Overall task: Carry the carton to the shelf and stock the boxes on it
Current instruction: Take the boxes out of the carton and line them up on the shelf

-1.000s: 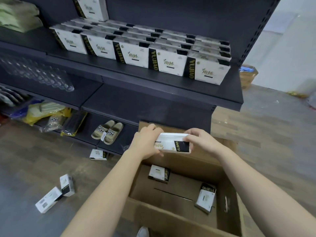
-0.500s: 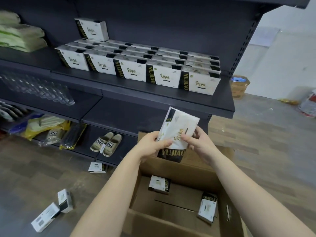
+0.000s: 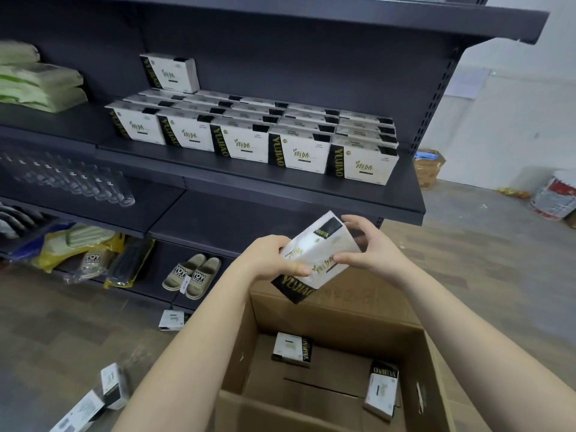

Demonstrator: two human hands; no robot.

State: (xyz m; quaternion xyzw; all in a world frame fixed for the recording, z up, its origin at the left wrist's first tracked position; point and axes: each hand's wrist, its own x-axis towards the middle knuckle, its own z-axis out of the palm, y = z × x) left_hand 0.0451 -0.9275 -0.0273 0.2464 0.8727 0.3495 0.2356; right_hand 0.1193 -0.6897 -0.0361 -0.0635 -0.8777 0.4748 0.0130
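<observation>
White with a black band, the YUJIAO box (image 3: pixel 314 257) is up in the air between my two hands. It hangs right over the open carton (image 3: pixel 414 353), lower than the shelf (image 3: pixel 311 188) and in front of it.

My left hand (image 3: pixel 269 260) pinches the low end, with the thumb on top by the black band. My right hand (image 3: pixel 374 247) holds the high side, with its fingers curled round the far edge. So each grip is closed on the box, and neither one is spread.

The box is tilted. Its long side runs from low on my left to high on my right. The black band end points down at the carton, and the other end points up at the shelf. The big white face looks up at me.

I think I am in the stocking step, because the carton already sits at the shelf. The rows of boxes (image 3: pixel 299 151) look full. One lone box (image 3: pixel 170 73) sits on top of them at the back left. Next I would lift this box and turn it to match, with the print facing out. Then I would set it on top of the rows.

I can see two more boxes (image 3: pixel 293 349) waiting in the carton.
</observation>
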